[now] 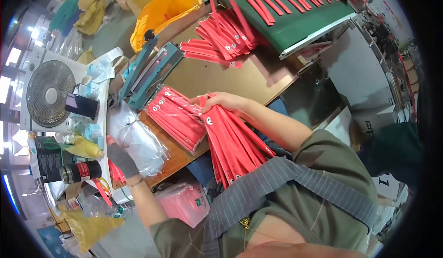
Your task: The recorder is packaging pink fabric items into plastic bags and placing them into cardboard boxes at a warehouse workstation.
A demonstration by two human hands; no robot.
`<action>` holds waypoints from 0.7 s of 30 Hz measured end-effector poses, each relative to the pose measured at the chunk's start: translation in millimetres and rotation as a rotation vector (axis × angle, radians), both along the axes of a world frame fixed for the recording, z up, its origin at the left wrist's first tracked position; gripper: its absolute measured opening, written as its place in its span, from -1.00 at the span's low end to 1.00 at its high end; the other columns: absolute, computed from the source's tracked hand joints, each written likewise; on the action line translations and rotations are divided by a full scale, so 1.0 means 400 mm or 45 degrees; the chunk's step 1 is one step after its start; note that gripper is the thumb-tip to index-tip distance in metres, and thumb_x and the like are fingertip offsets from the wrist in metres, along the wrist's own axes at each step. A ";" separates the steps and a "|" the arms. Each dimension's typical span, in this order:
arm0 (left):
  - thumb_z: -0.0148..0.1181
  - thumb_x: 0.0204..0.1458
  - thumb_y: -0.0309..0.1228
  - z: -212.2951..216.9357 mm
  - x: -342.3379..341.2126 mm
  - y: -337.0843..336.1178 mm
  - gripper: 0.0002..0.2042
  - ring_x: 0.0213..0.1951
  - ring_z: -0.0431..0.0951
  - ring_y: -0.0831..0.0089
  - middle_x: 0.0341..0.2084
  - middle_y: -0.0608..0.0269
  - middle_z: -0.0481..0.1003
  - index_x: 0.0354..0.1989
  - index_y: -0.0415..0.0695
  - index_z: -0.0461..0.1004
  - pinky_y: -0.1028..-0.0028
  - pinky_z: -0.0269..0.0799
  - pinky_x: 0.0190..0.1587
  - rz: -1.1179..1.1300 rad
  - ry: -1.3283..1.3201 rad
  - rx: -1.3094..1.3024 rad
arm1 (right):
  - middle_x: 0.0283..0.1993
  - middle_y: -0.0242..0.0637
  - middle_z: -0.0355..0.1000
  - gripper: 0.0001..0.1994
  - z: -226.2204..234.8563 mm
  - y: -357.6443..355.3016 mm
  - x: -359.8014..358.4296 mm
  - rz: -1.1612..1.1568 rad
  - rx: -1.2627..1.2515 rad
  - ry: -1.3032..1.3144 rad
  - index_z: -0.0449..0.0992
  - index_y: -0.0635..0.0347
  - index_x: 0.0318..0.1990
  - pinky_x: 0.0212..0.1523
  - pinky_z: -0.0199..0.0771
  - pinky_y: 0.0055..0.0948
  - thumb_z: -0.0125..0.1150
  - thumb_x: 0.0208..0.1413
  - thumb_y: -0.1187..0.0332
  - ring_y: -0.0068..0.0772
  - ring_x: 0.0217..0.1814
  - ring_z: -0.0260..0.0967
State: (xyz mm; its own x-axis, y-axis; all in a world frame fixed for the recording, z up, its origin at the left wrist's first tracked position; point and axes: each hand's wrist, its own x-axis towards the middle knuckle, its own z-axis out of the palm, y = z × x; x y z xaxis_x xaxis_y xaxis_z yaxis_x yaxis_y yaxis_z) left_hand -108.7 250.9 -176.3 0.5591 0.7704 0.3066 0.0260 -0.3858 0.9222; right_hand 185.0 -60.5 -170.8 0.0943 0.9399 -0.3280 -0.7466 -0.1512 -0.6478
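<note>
1. Grasping, with the fingers of the bare right hand (227, 102), the upper end of a fanned bundle of long, flat red strips (233, 140) marked with small black-and-white motifs; splayed downward from those fingers to a dark grey pinstriped cloth apron (263, 172).
2. Lying just left of the right fingers, on a brown wooden desk (198, 80): a neat stack of red strips under shiny clear film (173, 119).
3. Impossible to tell whether released or clenched: the fingers of the grey-gloved left hand (122, 159), partly hidden and blurred.
4. Just right of the left fingers: a loose pile of clear plastic bags (140, 140), contact unclear.
5. Near the left fingers, on their left side: a dark cylindrical bottle with a red label (80, 172); farther off, up and left, a white fan with a round grille (50, 93).
6. Up and left of the right fingers: a teal long-armed device (138, 64); beyond it, a bright orange-yellow plastic bag (164, 11).
7. Above the right fingers, well apart: a loose heap of red strips (226, 34); farther up and right, a dark green flat surface (302, 32), bearing a spaced row of red strips (255, 6).
8. Below the right fingers, toward the left: a pink translucent plastic package (184, 202).
</note>
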 end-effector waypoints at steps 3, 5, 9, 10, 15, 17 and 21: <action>-0.02 0.14 -0.32 -0.055 0.084 -0.227 -0.80 -0.32 0.47 0.40 -0.39 0.30 0.49 -0.28 -0.19 0.45 0.41 0.38 -0.18 0.346 0.417 0.288 | -0.28 -0.27 0.46 -0.52 0.043 0.048 -0.054 0.000 0.087 -0.203 0.42 0.28 0.01 -0.18 0.43 -0.51 0.23 -0.18 0.44 -0.46 -0.28 0.43; 0.05 0.07 -0.47 -0.024 0.254 -0.464 -0.92 -0.52 0.40 0.54 -0.50 0.35 0.37 -0.34 -0.21 0.43 0.54 0.37 -0.41 0.142 0.261 0.774 | -0.30 -0.26 0.46 -0.58 0.045 0.048 -0.055 0.047 0.099 -0.201 0.44 0.29 -0.05 -0.21 0.45 -0.52 0.21 -0.17 0.47 -0.47 -0.30 0.44; 0.04 0.12 -0.36 0.075 0.353 -0.542 -0.81 -0.57 0.35 0.56 -0.61 0.38 0.35 -0.47 -0.20 0.39 0.55 0.24 -0.53 0.151 -0.206 -0.656 | -0.36 -0.23 0.48 -0.69 0.038 -0.066 0.026 -0.223 -0.184 -0.129 0.46 0.31 -0.13 -0.27 0.49 -0.46 0.14 -0.11 0.47 -0.42 -0.37 0.47; 0.04 0.13 -0.32 0.084 0.354 -0.518 -0.75 -0.59 0.33 0.56 -0.66 0.40 0.33 -0.54 -0.18 0.37 0.55 0.18 -0.57 0.282 -0.520 -1.074 | -0.36 -0.23 0.48 -0.69 0.040 -0.096 0.033 -0.197 -0.181 -0.131 0.46 0.31 -0.13 -0.27 0.49 -0.46 0.14 -0.11 0.47 -0.42 -0.37 0.47; 0.10 0.10 -0.20 0.112 0.436 -0.455 -0.64 -0.70 0.30 0.54 -0.75 0.44 0.30 -0.68 -0.11 0.33 0.47 0.17 -0.62 0.118 0.034 -0.252 | -0.25 -0.28 0.47 -0.51 0.105 -0.110 0.012 -0.025 0.282 -0.095 0.36 0.24 0.11 -0.16 0.45 -0.50 0.12 -0.08 0.47 -0.51 -0.24 0.44; 0.14 0.07 -0.20 0.201 0.456 -0.582 -0.66 -0.70 0.29 0.56 -0.76 0.41 0.30 -0.67 -0.11 0.34 0.49 0.15 -0.62 -0.267 0.134 0.250 | -0.19 -0.28 0.47 -0.49 0.067 -0.086 0.006 -0.010 0.253 -0.225 0.33 0.24 0.14 -0.09 0.42 -0.52 0.13 -0.07 0.45 -0.53 -0.18 0.42; 0.27 -0.04 -0.22 0.168 0.355 -0.661 -0.66 -0.69 0.21 0.57 -0.77 0.33 0.25 -0.67 -0.14 0.31 0.53 0.07 -0.61 -0.511 0.161 0.542 | 0.06 -0.23 0.37 -0.51 0.035 -0.105 -0.023 -0.199 0.321 -0.114 0.30 0.25 0.17 0.09 0.28 -0.52 0.13 0.08 0.28 -0.50 0.05 0.32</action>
